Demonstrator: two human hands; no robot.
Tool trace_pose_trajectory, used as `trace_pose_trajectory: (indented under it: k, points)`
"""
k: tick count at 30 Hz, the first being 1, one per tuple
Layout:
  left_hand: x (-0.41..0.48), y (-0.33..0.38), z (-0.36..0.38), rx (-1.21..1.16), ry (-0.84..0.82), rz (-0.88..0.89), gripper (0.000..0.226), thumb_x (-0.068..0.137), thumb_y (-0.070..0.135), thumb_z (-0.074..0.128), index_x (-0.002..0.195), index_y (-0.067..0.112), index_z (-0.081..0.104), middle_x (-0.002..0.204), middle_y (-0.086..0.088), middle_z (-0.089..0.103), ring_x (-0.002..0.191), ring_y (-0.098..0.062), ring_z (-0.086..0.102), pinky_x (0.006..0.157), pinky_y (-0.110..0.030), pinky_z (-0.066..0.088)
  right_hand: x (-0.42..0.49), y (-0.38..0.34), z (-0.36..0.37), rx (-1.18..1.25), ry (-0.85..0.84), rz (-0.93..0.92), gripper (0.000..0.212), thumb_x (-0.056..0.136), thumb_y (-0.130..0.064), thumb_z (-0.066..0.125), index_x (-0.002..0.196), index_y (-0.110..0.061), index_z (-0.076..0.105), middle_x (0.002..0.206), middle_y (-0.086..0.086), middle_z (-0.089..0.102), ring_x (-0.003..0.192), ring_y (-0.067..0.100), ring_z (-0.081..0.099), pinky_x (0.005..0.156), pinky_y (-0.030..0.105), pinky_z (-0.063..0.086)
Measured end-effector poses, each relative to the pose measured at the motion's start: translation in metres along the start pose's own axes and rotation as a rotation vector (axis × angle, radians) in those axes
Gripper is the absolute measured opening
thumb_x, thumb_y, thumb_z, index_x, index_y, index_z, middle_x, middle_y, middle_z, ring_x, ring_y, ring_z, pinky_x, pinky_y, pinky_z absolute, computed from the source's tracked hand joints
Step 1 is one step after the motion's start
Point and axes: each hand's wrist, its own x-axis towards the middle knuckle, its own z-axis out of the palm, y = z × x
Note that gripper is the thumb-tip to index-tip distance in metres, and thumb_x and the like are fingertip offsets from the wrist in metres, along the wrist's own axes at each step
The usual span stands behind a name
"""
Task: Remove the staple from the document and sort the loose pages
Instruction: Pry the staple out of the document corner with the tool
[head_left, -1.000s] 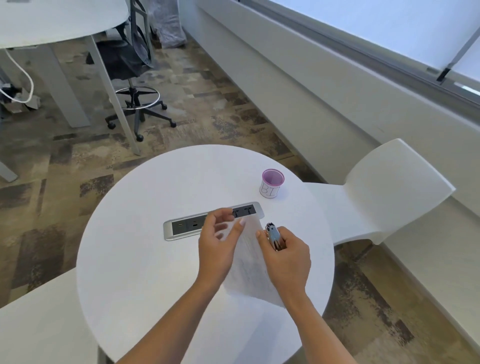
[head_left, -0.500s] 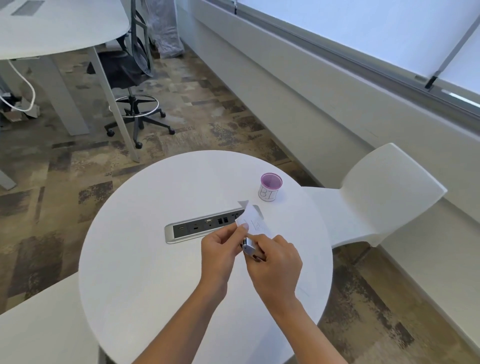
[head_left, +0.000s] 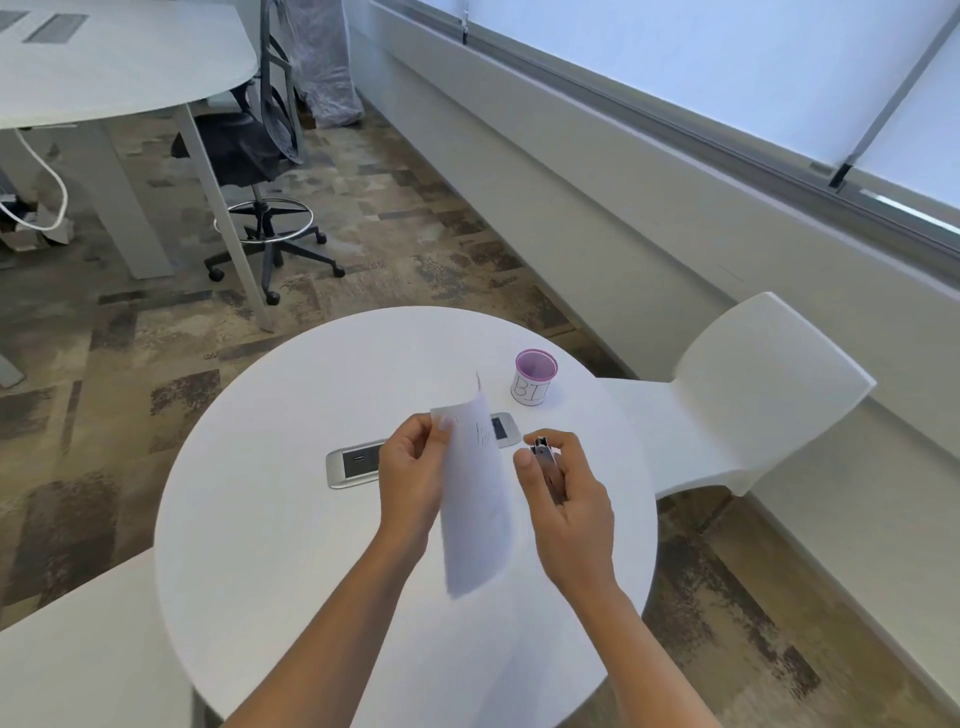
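Note:
A white document of thin pages hangs above the round white table, lifted off the surface and curling at its top. My left hand pinches its upper left corner. My right hand is just right of the paper, apart from it, closed around a small metal staple remover whose tip points up. The staple itself is too small to make out.
A small cup with a purple rim and handwritten letters stands at the table's far right. A grey power-outlet strip is set into the tabletop behind my hands. A white chair is to the right, an office chair and desk farther back.
The staple remover was at the document's top corner half a second ago; my right hand has since pulled it away to the right, and my left hand has raised the paper upright.

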Motion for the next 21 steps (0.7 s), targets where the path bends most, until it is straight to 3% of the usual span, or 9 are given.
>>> trace_pose_trajectory:
  k: [2,6,10,12,14,18,21]
  points:
    - [0.002,0.003,-0.001,0.082,-0.064,0.045,0.026,0.097,0.024,0.057,0.074,0.016,0.062,0.06,0.017,0.057,0.054,0.001,0.046,0.05,-0.009,0.035,0.0,0.001,-0.002,0.014,-0.033,0.016,0.029,0.089,-0.064,0.042,0.104,-0.04,0.049,0.055,-0.018,0.05,0.052,0.005,0.046,0.055,0.02,0.033]
    - [0.006,0.008,-0.003,0.272,-0.176,0.104,0.028,0.097,0.026,0.056,0.07,0.021,0.06,0.061,0.017,0.054,0.06,-0.004,0.044,0.057,-0.018,0.033,0.0,0.003,-0.004,0.011,-0.07,0.027,0.02,0.092,-0.055,0.034,0.108,-0.044,0.041,0.065,-0.012,0.054,0.058,0.006,0.051,0.056,0.023,0.039]
    - [0.005,0.014,-0.006,0.329,-0.312,0.062,0.024,0.094,0.03,0.06,0.075,0.019,0.069,0.068,0.01,0.06,0.066,-0.011,0.046,0.064,-0.029,0.034,0.002,0.008,-0.007,-0.029,-0.13,0.014,0.016,0.097,-0.054,0.03,0.103,-0.042,0.039,0.074,-0.01,0.055,0.06,0.007,0.051,0.057,0.025,0.04]
    - [0.003,0.018,-0.006,0.33,-0.318,0.056,0.022,0.093,0.033,0.063,0.077,0.02,0.073,0.07,0.005,0.065,0.066,-0.013,0.05,0.064,-0.031,0.037,0.003,0.012,-0.009,-0.073,-0.163,-0.015,0.011,0.098,-0.052,0.034,0.1,-0.043,0.04,0.079,-0.011,0.057,0.072,0.007,0.055,0.063,0.029,0.045]
    - [0.0,0.022,-0.004,0.328,-0.306,0.042,0.021,0.091,0.035,0.065,0.08,0.02,0.075,0.074,0.0,0.071,0.067,-0.013,0.055,0.064,-0.031,0.04,0.005,0.014,-0.012,-0.148,-0.17,-0.068,0.006,0.098,-0.048,0.041,0.103,-0.046,0.043,0.082,-0.016,0.057,0.085,0.004,0.053,0.063,0.024,0.042]
    - [-0.004,0.028,-0.001,0.32,-0.292,0.01,0.023,0.088,0.038,0.068,0.079,0.019,0.076,0.076,0.0,0.075,0.065,-0.011,0.06,0.063,-0.026,0.045,0.008,0.013,-0.014,-0.207,-0.094,-0.203,0.022,0.094,-0.039,0.053,0.115,-0.044,0.052,0.088,-0.036,0.052,0.092,-0.001,0.048,0.067,0.012,0.04]
    - [-0.007,0.033,-0.001,0.308,-0.288,-0.017,0.026,0.087,0.041,0.068,0.076,0.019,0.076,0.071,0.001,0.074,0.06,-0.007,0.059,0.058,-0.02,0.045,0.009,0.014,-0.016,-0.197,-0.016,-0.277,0.025,0.09,-0.031,0.062,0.113,-0.039,0.063,0.099,-0.033,0.052,0.093,0.001,0.048,0.078,0.011,0.039]
